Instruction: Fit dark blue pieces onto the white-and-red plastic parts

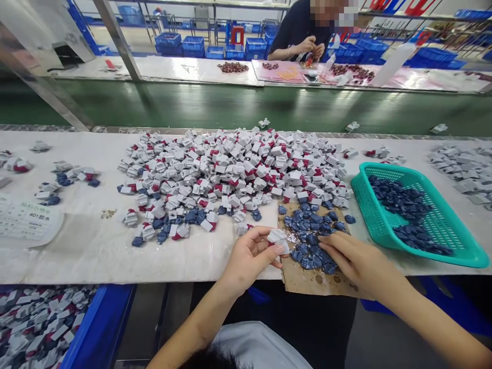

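Observation:
My left hand is closed around a small white plastic part, held between thumb and fingers just left of the cardboard. My right hand reaches into a pile of small dark blue plastic pieces, its fingers pinched together at the pile's right side. Whether a piece sits between those fingertips is hidden. The blue pieces lie on a stained brown cardboard sheet at the table's near edge. Behind both hands spreads a large heap of white plastic parts with dark red bits, with some blue pieces at its front.
A green basket of dark blue pieces stands at right. More white parts lie beyond it. At lower left is a blue bin full of parts; a paper label lies above. Across the green conveyor sits another person.

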The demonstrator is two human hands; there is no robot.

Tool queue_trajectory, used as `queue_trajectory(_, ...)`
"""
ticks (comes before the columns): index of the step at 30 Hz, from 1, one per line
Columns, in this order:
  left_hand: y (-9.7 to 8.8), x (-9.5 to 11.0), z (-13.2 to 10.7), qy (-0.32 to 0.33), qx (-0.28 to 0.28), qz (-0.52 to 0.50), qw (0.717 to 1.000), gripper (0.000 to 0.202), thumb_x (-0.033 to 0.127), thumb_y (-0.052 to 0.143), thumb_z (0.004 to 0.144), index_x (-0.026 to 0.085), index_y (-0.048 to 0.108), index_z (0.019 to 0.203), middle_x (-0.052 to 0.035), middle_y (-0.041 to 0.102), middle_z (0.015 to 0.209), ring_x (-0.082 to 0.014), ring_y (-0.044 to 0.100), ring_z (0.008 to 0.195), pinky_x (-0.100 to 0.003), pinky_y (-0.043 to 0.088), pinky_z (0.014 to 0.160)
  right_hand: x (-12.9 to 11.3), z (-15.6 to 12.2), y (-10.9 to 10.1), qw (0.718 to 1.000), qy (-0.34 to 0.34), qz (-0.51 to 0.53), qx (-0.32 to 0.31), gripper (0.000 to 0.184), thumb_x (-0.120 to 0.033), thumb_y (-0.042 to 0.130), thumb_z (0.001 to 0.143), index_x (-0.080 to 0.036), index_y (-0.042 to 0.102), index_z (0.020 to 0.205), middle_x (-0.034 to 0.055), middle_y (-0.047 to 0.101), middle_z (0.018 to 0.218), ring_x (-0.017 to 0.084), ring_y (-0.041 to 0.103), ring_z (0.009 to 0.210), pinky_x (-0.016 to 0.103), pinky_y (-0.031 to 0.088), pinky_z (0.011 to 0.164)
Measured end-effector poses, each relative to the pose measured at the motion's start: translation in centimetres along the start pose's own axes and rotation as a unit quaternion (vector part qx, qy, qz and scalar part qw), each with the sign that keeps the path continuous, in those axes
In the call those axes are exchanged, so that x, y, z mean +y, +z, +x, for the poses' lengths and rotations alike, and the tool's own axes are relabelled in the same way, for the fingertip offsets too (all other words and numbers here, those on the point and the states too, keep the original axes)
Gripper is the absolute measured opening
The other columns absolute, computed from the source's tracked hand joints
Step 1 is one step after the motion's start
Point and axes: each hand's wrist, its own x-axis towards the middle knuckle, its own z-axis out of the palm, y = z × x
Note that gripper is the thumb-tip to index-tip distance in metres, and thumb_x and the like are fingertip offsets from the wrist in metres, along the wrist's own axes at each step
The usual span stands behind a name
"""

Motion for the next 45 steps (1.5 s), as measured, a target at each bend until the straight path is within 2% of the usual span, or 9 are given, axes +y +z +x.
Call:
queue_trajectory(6,0.1,0.2,0.0,0.001,0.017,0.017,1.0,0.037,0.033,0.087,0.061,0.014,0.068,0.087,-0.0044,0.071,0.079,-0.0172,0.066,0.076,-0.022,0.054,0.059,0.0,0.2,-0.5,1.0,0.01,0.001,-0.022,0.03,-0.035,0.037,0.101,-0.02,0.053,0.08,0.0025,0.06,0.072,0.015,0.06,0.062,0.027,0.044,0.055)
queue_trajectory(12,1.3,0.3,-0.9,-0.018,0.041,-0.016,0.999,0.036,0.028,0.091,0.053,0.014,0.071,0.079,-0.0027,0.073,0.072,-0.0127,0.067,0.07,-0.02,0.054,0.065,-3.9,1.2,-2.6,0.983,0.101,0.099,0.119,0.02,-0.041,0.054,0.094,-0.023,0.062,0.094,0.0012,0.067,0.074,0.015,0.063,0.057,0.023,0.047,0.044)
queue_trajectory(17,2.3,0.4,-1.8,0.009,0.024,-0.031,0.999,0.03,0.021,0.089,0.056,0.017,0.07,0.078,-0.0021,0.075,0.078,-0.0131,0.07,0.073,-0.021,0.056,0.069,-7.3,2.1,-2.9,0.974,0.081,0.155,0.141,0.012,-0.036,0.059,0.091,-0.025,0.063,0.092,-0.0011,0.068,0.071,0.013,0.063,0.054,0.019,0.049,0.045)
queue_trajectory(25,2.7,0.3,-2.0,0.032,0.026,0.028,0.999,0.029,0.024,0.087,0.059,0.017,0.067,0.078,-0.0029,0.074,0.074,-0.0159,0.071,0.071,-0.022,0.056,0.063,-7.8,2.2,-1.9,0.98,0.031,0.151,0.125,0.006,-0.027,0.055,0.094,-0.024,0.059,0.091,-0.0007,0.067,0.074,0.012,0.063,0.06,0.019,0.049,0.051)
queue_trajectory(34,2.9,-0.2,-2.0,0.055,0.013,0.09,0.994,0.024,0.023,0.084,0.065,0.017,0.066,0.078,-0.0015,0.071,0.074,-0.0123,0.067,0.069,-0.019,0.053,0.066,-7.6,2.6,-2.6,0.979,0.0,0.202,0.012,0.025,-0.021,0.046,0.097,-0.02,0.05,0.072,-0.0021,0.049,0.062,0.008,0.047,0.052,0.02,0.037,0.047)
queue_trajectory(37,2.7,-0.5,-1.7,0.051,0.001,0.086,0.995,0.028,0.031,0.083,0.067,0.017,0.061,0.078,-0.0017,0.068,0.074,-0.0131,0.065,0.07,-0.02,0.051,0.063,-7.3,2.7,-2.2,0.967,0.043,0.251,0.013,0.027,-0.028,0.05,0.096,-0.019,0.057,0.072,-0.0009,0.055,0.062,0.009,0.051,0.053,0.02,0.039,0.047)
queue_trajectory(40,2.2,-0.5,-1.6,0.009,-0.069,0.109,0.992,0.03,0.037,0.075,0.075,0.019,0.055,0.088,-0.0007,0.063,0.074,-0.0128,0.061,0.064,-0.021,0.047,0.057,-6.7,3.2,-2.0,0.948,0.083,0.308,-0.012,0.033,-0.043,0.053,0.094,-0.02,0.067,0.075,0.0009,0.063,0.063,0.011,0.056,0.052,0.02,0.042,0.046)
queue_trajectory(43,1.8,-0.2,-1.7,0.0,-0.109,0.177,0.978,0.026,0.036,0.067,0.08,0.021,0.047,0.089,0.0048,0.05,0.063,-0.0085,0.045,0.05,-0.021,0.033,0.048,-6.3,4.3,-1.6,0.919,0.167,0.349,0.079,0.044,-0.057,0.051,0.092,-0.021,0.068,0.072,0.0011,0.059,0.058,0.012,0.054,0.051,0.022,0.044,0.046)
queue_trajectory(45,2.0,-0.1,-1.5,0.037,-0.11,0.206,0.972,0.025,0.036,0.065,0.08,0.022,0.044,0.084,0.0066,0.042,0.059,-0.0084,0.033,0.049,-0.023,0.027,0.048,-6.5,5.4,-1.1,0.865,0.243,0.413,0.15,0.047,-0.064,0.052,0.087,-0.022,0.069,0.076,0.0027,0.062,0.066,0.015,0.059,0.06,0.023,0.049,0.051)
